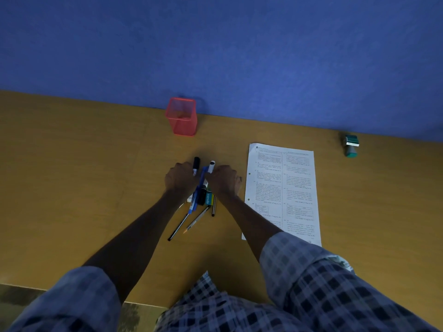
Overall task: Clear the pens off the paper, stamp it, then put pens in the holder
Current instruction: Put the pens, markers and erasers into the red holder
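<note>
Checked sleeves are filling the near edge of my view, and from them both forearms are reaching out over the wooden desk (72, 164) toward the bundle of pens (201, 195). I am seeing the left hand (179, 178) and the right hand (224, 179) pressing in on the bundle from either side, fingers curled around it, so together they are gripping the whole cluster; whether each fist is fully closed I cannot tell from behind the knuckles.

The pens are lying left of the paper (282, 192), clear of it, with the red mesh holder (182, 117) standing farther away against the blue partition (215, 44), apparently empty. The stamp (351, 146) is sitting far right, well apart from the sheet.

I am judging the bundle to be light but awkward: smooth, stiff barrels of mixed length that are likely sliding against each other. A black marker (196, 162) and a white-capped one (211, 166) are poking out the far side, while a thin black pen (178, 226) and a pencil (197, 219) are trailing loose at the near side. Squeezing around the middle and squaring the ends on the desk looks wise to me.

One green-bodied marker (208, 199) is carrying white lettering, too blurred to read. Print on the paper is likewise too small to make out.
</note>
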The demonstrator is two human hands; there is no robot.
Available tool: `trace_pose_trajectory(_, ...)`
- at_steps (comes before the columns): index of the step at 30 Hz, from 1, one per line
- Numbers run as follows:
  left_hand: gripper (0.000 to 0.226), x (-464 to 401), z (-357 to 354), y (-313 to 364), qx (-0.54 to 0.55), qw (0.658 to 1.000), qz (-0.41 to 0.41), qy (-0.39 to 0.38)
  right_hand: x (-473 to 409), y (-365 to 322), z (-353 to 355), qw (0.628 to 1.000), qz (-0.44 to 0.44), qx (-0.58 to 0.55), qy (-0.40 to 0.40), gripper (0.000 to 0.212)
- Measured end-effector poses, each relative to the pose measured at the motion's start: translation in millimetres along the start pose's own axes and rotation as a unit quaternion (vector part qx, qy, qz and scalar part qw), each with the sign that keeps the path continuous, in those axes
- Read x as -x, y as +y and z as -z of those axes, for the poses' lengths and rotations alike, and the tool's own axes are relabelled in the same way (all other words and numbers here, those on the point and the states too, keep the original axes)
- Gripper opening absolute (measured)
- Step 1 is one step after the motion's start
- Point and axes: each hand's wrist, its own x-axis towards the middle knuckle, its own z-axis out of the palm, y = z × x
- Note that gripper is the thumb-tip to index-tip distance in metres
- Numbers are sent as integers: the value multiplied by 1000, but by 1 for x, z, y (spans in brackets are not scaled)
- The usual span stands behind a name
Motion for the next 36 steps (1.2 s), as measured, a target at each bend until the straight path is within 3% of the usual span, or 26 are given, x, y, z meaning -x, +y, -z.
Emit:
trace_pose_trajectory(12, 40, 8, 11, 4, 45, 999, -6, 7, 5, -5, -1, 993, 23, 109, 29, 37)
trace_pose_trajectory(19, 25, 9, 27, 11, 60, 997, -2, 44, -2, -8, 8, 1000, -7, 26, 1, 49)
trace_pose_trajectory(24, 26, 5, 44, 10, 114, 989, -18, 90, -7, -14, 21, 991, 6, -132, -13, 25)
trace_pose_trajectory(31, 11, -14, 78, 10, 231, 956, -91, 154, -20, -33, 37, 958, 103, -264, -34, 23)
trace_pose_trajectory(36, 19, -42, 105, 5, 252, 940, -129, 191, -37, -56, 48, 956, 138, -258, -8, 24)
